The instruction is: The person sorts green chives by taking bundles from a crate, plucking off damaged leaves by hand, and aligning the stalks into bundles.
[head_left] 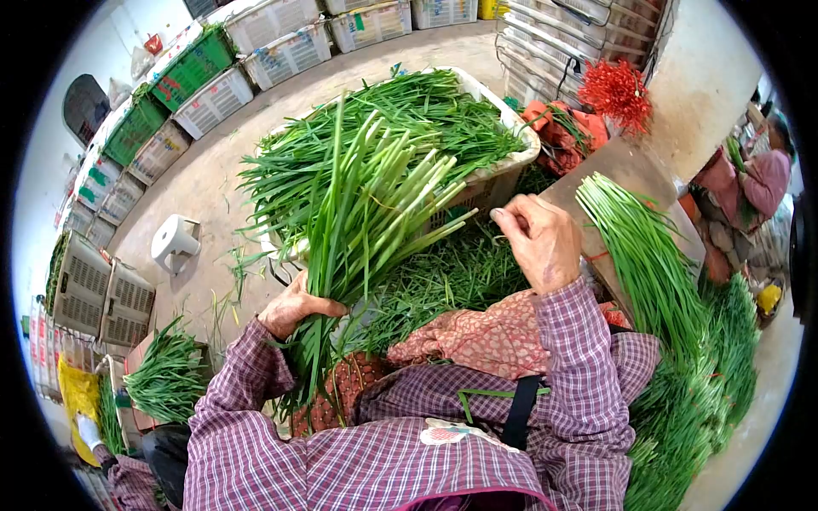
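Note:
A loose bunch of long green leafy stalks (pixel 341 247) is in my left hand (pixel 298 308), its pale stem ends fanned out toward the upper right. My right hand (pixel 543 238) is raised to the right of those stem ends, its fingers curled and pinched; what they hold, if anything, is too small to make out. Behind the bunch stands a white crate (pixel 521 146) heaped with more green stalks (pixel 417 106). A neat bundle (pixel 639 238) bound with a red tie rests on a board (pixel 626 166) at my right.
Cut leaves (pixel 469 268) lie below the crate. Red ties (pixel 615 94) hang by stacked crates (pixel 545 51). More bundles (pixel 699 409) are piled at lower right. A white stool (pixel 175 241) stands left. Other people sit at far right (pixel 763 183) and lower left (pixel 132 481).

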`<act>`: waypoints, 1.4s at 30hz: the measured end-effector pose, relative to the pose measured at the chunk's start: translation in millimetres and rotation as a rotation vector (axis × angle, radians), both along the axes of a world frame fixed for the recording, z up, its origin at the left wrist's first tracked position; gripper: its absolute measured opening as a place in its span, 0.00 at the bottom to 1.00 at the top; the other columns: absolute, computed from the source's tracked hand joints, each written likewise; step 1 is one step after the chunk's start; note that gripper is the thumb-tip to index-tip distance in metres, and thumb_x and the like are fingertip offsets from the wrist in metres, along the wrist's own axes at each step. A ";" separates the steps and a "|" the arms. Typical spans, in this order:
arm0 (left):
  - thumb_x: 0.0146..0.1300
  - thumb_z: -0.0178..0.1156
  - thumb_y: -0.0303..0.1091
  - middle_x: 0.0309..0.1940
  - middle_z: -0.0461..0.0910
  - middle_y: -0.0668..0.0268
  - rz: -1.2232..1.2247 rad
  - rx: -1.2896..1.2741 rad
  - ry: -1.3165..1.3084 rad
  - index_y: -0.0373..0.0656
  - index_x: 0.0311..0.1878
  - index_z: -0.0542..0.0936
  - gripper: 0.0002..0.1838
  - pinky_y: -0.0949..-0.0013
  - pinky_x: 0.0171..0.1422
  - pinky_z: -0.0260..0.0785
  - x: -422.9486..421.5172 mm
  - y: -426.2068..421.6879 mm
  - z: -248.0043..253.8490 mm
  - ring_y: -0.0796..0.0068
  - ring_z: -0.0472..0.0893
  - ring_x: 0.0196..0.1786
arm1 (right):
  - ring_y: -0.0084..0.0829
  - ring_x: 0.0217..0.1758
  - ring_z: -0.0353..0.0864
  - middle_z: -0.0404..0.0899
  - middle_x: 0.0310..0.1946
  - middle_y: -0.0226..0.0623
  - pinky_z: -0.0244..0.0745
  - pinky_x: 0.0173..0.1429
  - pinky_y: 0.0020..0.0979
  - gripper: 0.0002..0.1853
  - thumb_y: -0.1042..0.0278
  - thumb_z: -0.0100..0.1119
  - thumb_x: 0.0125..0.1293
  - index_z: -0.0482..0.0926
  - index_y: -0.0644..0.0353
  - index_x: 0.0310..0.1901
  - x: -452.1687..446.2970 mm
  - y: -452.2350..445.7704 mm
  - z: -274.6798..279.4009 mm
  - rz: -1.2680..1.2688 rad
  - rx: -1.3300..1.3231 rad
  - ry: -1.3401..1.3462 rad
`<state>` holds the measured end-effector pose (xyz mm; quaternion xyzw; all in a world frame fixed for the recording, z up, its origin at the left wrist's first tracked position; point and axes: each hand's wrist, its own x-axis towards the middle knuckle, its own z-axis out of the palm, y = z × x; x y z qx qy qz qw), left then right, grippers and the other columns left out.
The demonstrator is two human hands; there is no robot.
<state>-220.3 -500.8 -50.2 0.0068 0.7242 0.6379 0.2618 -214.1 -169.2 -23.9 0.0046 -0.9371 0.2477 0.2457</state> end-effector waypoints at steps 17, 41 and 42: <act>0.43 0.69 0.21 0.38 0.79 0.69 -0.174 -0.041 0.048 0.38 0.50 0.74 0.26 0.73 0.46 0.70 2.9 19.0 -8.7 0.80 0.76 0.39 | 0.26 0.19 0.80 0.83 0.21 0.35 0.78 0.26 0.30 0.08 0.64 0.64 0.59 0.83 0.58 0.28 -24.0 -71.8 -13.1 0.223 -0.191 0.088; 0.40 0.70 0.20 0.43 0.78 0.68 -0.135 -0.009 0.006 0.38 0.58 0.71 0.36 0.67 0.53 0.70 3.8 -2.5 -31.9 0.73 0.77 0.46 | 0.37 0.29 0.82 0.80 0.25 0.30 0.75 0.31 0.38 0.07 0.57 0.63 0.59 0.81 0.49 0.31 -12.6 -7.6 -12.6 0.035 0.040 0.052; 0.40 0.71 0.20 0.43 0.78 0.68 -0.143 -0.013 -0.003 0.38 0.58 0.72 0.36 0.67 0.52 0.70 4.3 -1.6 -30.5 0.74 0.77 0.45 | 0.36 0.29 0.82 0.80 0.26 0.30 0.75 0.31 0.37 0.07 0.58 0.64 0.58 0.80 0.50 0.30 -11.3 -15.8 -5.5 0.058 -0.004 0.067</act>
